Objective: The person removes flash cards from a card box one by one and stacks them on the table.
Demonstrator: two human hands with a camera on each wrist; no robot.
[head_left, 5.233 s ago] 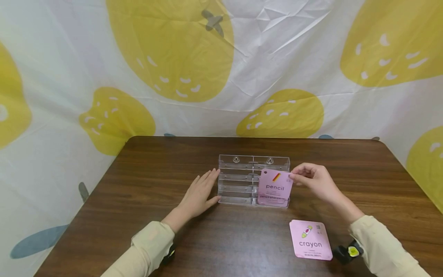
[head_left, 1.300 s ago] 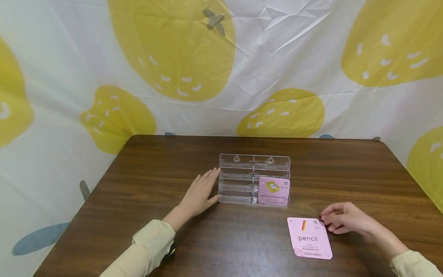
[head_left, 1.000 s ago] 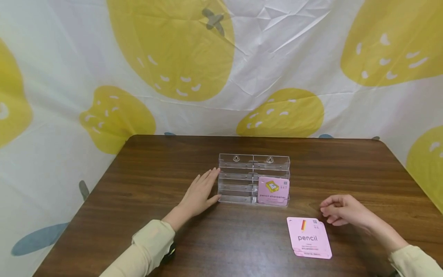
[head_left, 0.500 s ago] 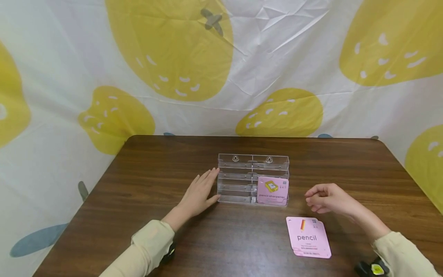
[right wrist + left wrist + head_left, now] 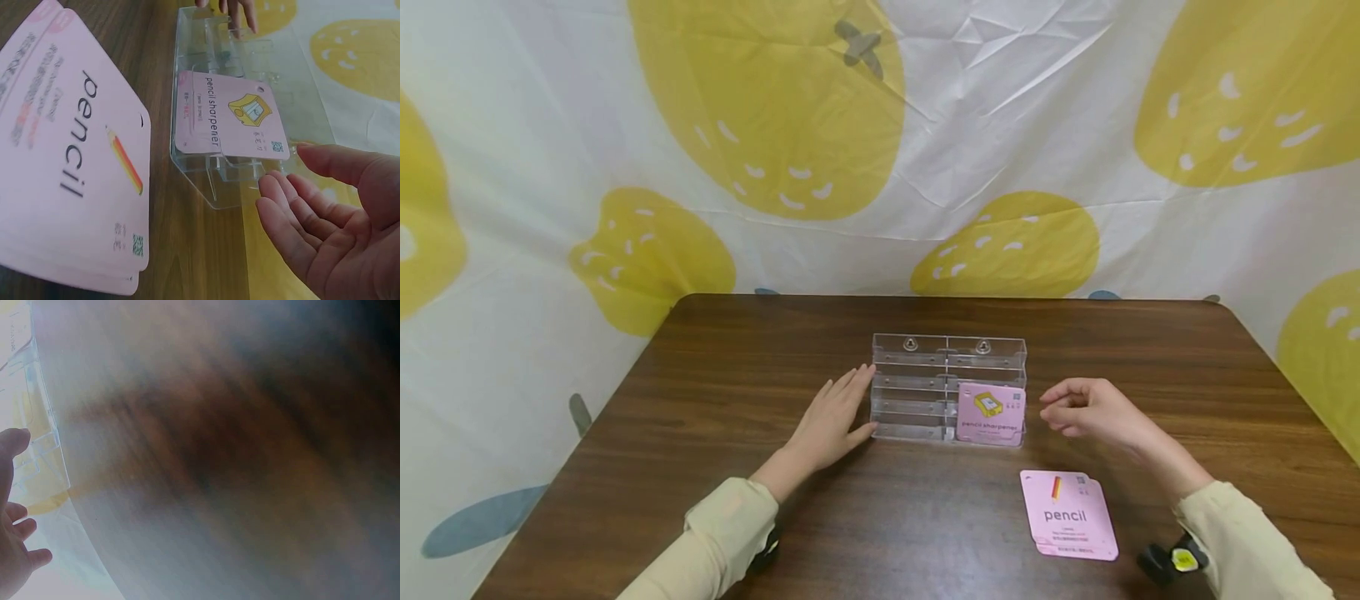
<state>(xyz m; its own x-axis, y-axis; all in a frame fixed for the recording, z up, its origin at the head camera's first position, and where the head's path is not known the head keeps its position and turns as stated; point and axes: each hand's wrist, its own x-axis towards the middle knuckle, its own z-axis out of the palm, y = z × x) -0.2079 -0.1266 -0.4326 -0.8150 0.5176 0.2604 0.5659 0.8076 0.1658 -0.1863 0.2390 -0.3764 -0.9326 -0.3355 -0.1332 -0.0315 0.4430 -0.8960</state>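
Observation:
A clear plastic rack [image 5: 910, 409] with tiered pockets in two columns stands on the table. In its lower right pocket is the pink "pencil sharpener" card [image 5: 989, 414], also seen in the right wrist view [image 5: 231, 116]. The left hand [image 5: 826, 423] rests flat with its fingertips at the rack's left side. Just right of the rack, the right hand [image 5: 1101, 410] holds nothing, its fingers loosely bent; the right wrist view shows that hand [image 5: 331, 219] beside the card. The pink "pencil" card [image 5: 1064, 515] lies on top of another pink card, nearer the front.
The brown wooden table [image 5: 760, 342] has a rounded back edge, with a white curtain [image 5: 820, 258] printed with yellow fruit behind it. A dark device [image 5: 1167, 562] with a yellow label is at the right wrist.
The "pencil" card has gone from the rack to the loose cards, over the "crayon" card. Since then the right hand has moved from beside them up and left to near the rack. The left hand stays put.

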